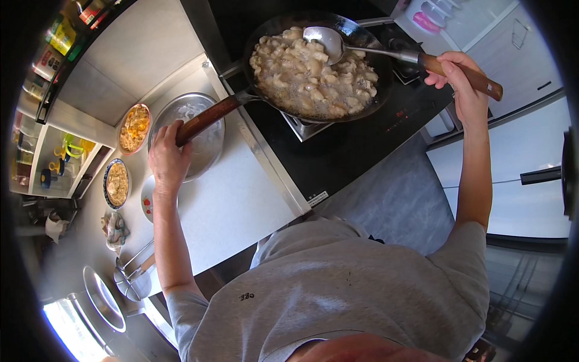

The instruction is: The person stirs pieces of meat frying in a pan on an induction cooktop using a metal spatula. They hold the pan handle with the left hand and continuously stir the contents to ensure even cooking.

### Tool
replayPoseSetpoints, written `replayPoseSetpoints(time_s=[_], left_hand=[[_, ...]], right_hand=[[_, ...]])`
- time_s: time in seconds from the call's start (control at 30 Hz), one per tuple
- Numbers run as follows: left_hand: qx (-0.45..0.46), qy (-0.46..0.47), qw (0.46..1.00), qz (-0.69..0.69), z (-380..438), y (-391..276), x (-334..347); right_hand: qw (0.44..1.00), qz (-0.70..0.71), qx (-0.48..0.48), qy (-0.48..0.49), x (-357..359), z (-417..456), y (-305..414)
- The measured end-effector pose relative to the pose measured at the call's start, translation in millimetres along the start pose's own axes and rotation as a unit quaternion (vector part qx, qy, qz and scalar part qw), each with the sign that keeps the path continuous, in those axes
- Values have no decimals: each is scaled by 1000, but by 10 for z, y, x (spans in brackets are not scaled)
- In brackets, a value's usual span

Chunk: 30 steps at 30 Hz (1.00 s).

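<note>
A dark wok (384,86) sits on the black stovetop at the top centre, its wooden handle pointing down to the left. Pale chunks of food (307,77), which look like meat, lie in bubbling liquid inside it. My left hand (169,156) is closed around the end of the wok's handle (210,118). At the upper right, my right hand (457,77) grips the wooden handle of a metal ladle (328,43). The ladle's bowl rests against the food in the upper part of the wok.
Left on the white counter stand a large metal basin (210,149), two bowls of food (134,129) (116,183), a plate with a red pattern (147,199) and a knotted plastic bag (115,231). Metal utensils (131,276) lie nearer me. Condiments (61,34) fill a shelf at upper left.
</note>
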<state>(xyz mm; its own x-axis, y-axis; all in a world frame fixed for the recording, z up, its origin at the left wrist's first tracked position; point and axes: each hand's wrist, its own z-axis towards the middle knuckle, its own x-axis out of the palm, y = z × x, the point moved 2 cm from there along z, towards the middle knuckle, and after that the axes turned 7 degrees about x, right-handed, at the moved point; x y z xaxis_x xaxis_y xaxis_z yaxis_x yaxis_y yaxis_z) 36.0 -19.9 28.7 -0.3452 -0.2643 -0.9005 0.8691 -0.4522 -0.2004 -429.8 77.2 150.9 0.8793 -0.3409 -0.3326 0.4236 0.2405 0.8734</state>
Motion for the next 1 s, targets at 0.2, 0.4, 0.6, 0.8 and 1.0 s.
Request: replayPoseSetpoints(time_s=[0.2,0.4,0.6,0.8,1.0], left_hand=[[1,0,1000,-1,16,-22,-8],[6,-2,1000,1,8,20,9],[8,-10,1000,-2,-12,12,-10],[17,-12,1000,-7,19,-9,-12],[12,-10,1000,1,-8,-6,-13]], right_hand=[[999,-19,18,32,247,-112,-54],[998,-15,15,63,376,15,-126],[991,-94,-92,32,229,364,-54],[980,-109,-140,86,516,655,-399],[947,-210,-139,198,666,527,-159]])
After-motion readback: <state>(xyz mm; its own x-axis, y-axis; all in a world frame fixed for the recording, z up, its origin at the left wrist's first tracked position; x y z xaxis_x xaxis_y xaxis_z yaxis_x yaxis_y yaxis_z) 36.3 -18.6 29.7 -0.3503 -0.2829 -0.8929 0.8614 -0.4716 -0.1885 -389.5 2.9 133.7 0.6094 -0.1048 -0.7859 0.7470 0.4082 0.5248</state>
